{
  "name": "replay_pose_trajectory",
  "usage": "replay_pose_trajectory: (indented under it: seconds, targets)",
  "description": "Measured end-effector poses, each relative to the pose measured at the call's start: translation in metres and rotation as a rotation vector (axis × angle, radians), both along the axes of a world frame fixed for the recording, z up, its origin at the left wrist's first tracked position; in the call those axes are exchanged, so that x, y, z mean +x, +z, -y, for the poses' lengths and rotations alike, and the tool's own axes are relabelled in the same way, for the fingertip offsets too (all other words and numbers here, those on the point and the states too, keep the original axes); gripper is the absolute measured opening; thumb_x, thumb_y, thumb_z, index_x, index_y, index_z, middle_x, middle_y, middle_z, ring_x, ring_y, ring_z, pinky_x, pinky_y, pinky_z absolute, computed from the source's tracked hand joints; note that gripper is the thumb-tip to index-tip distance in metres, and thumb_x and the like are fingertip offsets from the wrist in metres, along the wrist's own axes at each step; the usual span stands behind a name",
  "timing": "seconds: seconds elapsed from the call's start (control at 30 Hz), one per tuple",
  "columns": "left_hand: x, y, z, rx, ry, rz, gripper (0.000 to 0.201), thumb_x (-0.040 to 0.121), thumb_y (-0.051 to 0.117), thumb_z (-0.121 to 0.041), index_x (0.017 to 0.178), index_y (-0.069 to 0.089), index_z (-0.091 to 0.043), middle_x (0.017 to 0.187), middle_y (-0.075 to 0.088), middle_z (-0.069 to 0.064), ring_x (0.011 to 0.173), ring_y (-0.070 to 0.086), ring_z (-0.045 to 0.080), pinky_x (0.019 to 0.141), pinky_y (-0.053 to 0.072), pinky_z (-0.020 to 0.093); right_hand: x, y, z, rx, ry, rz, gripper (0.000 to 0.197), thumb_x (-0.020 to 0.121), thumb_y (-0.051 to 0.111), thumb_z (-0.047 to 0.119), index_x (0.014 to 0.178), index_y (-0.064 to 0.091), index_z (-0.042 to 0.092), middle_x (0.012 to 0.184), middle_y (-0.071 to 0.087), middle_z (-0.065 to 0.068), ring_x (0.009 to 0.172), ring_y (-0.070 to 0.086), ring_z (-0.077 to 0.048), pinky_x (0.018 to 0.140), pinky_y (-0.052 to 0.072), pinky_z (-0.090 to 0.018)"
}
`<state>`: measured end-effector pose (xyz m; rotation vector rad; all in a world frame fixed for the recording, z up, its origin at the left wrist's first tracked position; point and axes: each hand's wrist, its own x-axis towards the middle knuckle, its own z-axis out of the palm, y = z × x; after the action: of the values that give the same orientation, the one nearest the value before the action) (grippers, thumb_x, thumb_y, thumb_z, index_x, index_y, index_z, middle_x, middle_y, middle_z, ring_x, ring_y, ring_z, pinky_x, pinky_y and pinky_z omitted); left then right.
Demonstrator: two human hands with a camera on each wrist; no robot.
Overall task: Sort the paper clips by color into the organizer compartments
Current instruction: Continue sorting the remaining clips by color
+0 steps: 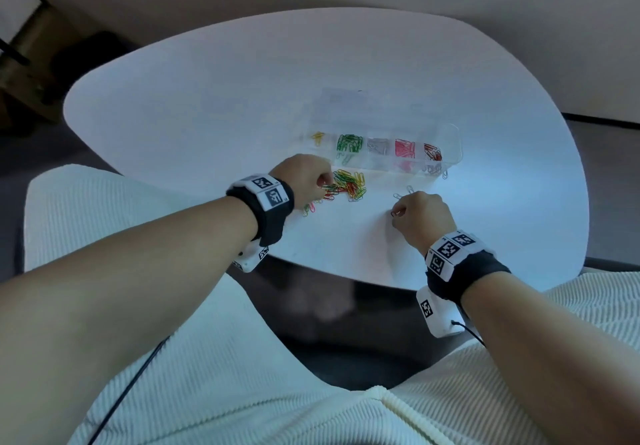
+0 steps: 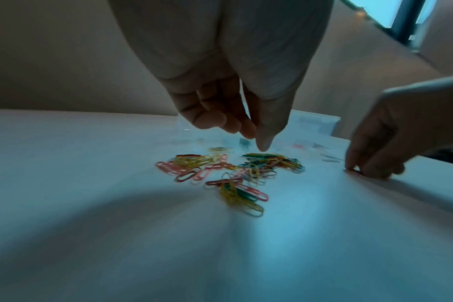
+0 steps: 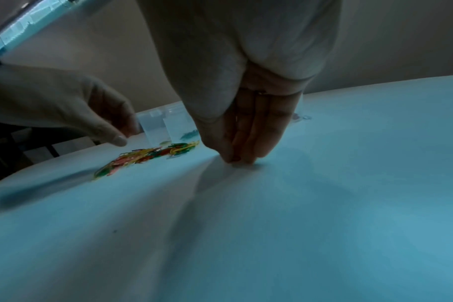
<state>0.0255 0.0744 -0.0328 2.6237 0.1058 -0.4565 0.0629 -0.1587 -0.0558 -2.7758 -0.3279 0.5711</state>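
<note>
A clear organizer (image 1: 456, 143) lies on the white table, its compartments holding yellow, green, silver, pink and red clips. In front of it is a pile of mixed paper clips (image 1: 349, 185) (image 2: 230, 175) (image 3: 142, 157). My left hand (image 1: 323, 181) (image 2: 256, 141) hovers just over the pile's left side, fingers loosely curled, thumb pointing down, nothing seen in it. To the right, my right hand (image 1: 396, 216) (image 3: 237, 160) has its fingertips down on the table and pinches a dark paper clip (image 1: 394, 213).
Two silver clips (image 1: 409, 189) lie loose just beyond my right hand. A few more clips (image 1: 444, 174) sit by the organizer's right end. The table edge (image 1: 346, 271) runs close behind both wrists, above my lap.
</note>
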Motion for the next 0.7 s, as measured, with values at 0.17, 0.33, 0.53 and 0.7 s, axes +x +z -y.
replay_pose_trajectory:
  seconds: [0.17, 0.33, 0.53, 0.7]
  targets:
    - [0.003, -0.013, 0.015, 0.207, -0.121, -0.041, 0.024, 0.092, 0.053, -0.024, 0.111, 0.067, -0.024, 0.110, 0.064, -0.002, 0.101, 0.058, 0.023, 0.076, 0.044, 0.031, -0.007, -0.003, -0.007, -0.026, -0.011, -0.039, 0.012, 0.076, 0.065, 0.016, 0.087, 0.070, 0.017, 0.088, 0.068, -0.010, 0.077, 0.063, -0.030, 0.064, 0.046, -0.026]
    - [0.007, -0.016, 0.017, 0.265, -0.150, -0.111, 0.023, 0.093, 0.053, -0.020, 0.105, 0.072, -0.024, 0.106, 0.068, 0.001, 0.095, 0.062, 0.027, 0.073, 0.047, 0.031, -0.004, -0.001, -0.011, -0.012, -0.034, -0.135, 0.003, 0.076, 0.068, 0.019, 0.077, 0.067, 0.016, 0.083, 0.068, -0.009, 0.073, 0.063, -0.027, 0.060, 0.044, -0.025]
    - [0.010, -0.024, 0.023, 0.378, -0.237, -0.082, 0.018, 0.087, 0.052, -0.015, 0.083, 0.070, -0.014, 0.088, 0.063, 0.003, 0.086, 0.057, 0.025, 0.061, 0.040, 0.031, -0.003, 0.005, -0.012, 0.154, -0.109, -0.205, 0.010, 0.079, 0.066, 0.019, 0.075, 0.065, 0.010, 0.076, 0.069, -0.006, 0.074, 0.063, -0.023, 0.059, 0.047, -0.025]
    - [0.008, -0.025, 0.026, 0.408, -0.280, -0.025, 0.017, 0.083, 0.054, -0.019, 0.087, 0.069, -0.013, 0.092, 0.062, 0.002, 0.089, 0.056, 0.024, 0.070, 0.046, 0.034, -0.001, 0.011, -0.021, 0.556, -0.313, -0.364, 0.009, 0.081, 0.058, 0.003, 0.085, 0.067, 0.006, 0.073, 0.072, -0.012, 0.060, 0.067, -0.026, 0.070, 0.061, -0.042]
